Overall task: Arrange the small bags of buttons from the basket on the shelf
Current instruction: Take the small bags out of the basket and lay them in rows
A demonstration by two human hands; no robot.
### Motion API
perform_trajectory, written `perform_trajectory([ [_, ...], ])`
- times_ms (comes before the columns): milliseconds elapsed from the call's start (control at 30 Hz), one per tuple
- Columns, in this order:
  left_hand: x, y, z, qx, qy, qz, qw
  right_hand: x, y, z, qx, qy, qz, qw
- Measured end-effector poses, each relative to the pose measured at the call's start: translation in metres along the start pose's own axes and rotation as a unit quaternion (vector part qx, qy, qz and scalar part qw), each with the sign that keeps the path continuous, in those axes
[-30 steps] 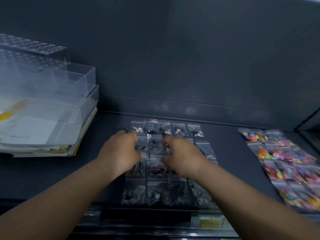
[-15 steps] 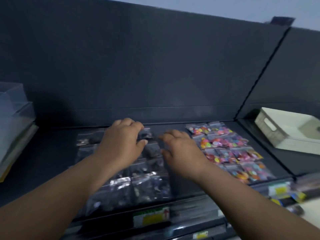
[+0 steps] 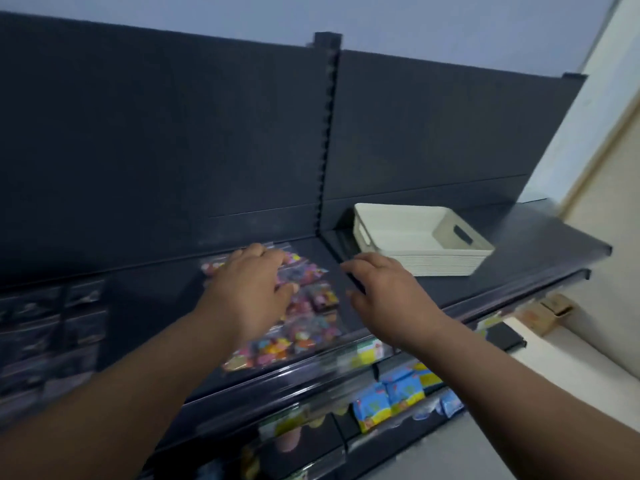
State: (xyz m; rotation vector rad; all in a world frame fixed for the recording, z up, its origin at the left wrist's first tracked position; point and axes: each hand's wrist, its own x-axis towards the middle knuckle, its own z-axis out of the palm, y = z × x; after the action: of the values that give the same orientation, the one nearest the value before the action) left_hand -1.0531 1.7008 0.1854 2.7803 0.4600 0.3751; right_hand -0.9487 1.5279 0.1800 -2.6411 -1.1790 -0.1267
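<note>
Small clear bags of colourful buttons lie in rows on the dark shelf. My left hand hovers flat over those rows, fingers relaxed, covering several bags. My right hand is just to their right, above bare shelf, with loosely curled fingers and nothing visible in it. Behind it to the right, a cream basket stands on the shelf; the part of its inside that shows holds nothing. Bags of dark buttons lie in rows at the far left, blurred.
A slotted upright post divides the dark back panel. Price labels run along the shelf's front edge. Blue packets sit on the shelf below. A pale wall closes the right side.
The view has swung right. Both hands have moved from the rows of dark button bags to the colourful ones, and the cream basket is now fully in view.
</note>
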Motion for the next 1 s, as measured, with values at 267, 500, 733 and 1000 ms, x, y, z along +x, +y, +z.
perform_trajectory([
  [267,0.063,0.077,0.025,-0.079,-0.03,-0.025,0.996,0.002,0.103,-0.031,0.039,0.025,0.072,0.996],
  [500,0.143,0.11,0.055,-0.093,-0.046,-0.017,0.994,0.029,0.168,-0.046,0.065,0.024,0.149,0.986],
  [733,0.207,0.13,0.098,-0.047,-0.049,-0.027,0.997,0.066,0.226,-0.051,0.073,0.007,0.191,0.979],
  [1000,0.246,0.128,0.141,-0.031,0.001,-0.153,0.988,0.13,0.295,-0.023,0.116,-0.105,0.137,0.978],
])
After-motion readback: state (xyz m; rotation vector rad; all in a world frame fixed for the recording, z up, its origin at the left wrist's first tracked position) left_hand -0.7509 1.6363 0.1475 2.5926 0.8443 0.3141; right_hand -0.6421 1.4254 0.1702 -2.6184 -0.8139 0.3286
